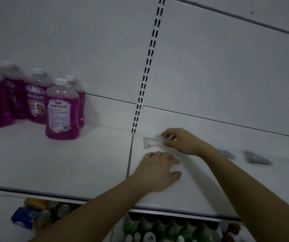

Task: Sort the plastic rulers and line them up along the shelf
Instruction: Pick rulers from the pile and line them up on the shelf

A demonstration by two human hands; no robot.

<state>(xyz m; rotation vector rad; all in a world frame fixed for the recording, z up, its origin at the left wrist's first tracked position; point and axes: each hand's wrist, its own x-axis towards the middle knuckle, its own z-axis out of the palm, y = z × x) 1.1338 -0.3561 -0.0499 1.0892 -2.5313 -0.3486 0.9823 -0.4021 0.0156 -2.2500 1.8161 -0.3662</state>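
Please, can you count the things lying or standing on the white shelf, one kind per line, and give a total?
Bottles of purple liquid: 5 at least partly in view; the frame edge cuts the leftmost
Clear plastic ruler: 1, pinched by the right hand
Grey blurred objects: 2, too blurred to name
Total: 8
The left hand rests flat on the shelf.

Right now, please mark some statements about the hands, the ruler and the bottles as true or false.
1. The right hand pinches the clear plastic ruler. True.
2. The left hand holds a bottle. False: it lies flat on the white shelf.
3. The purple cleaner bottles stand to the left of the hands. True.
4. The ruler lies on the lower shelf among the drinks. False: it is on the white shelf, near the back wall.
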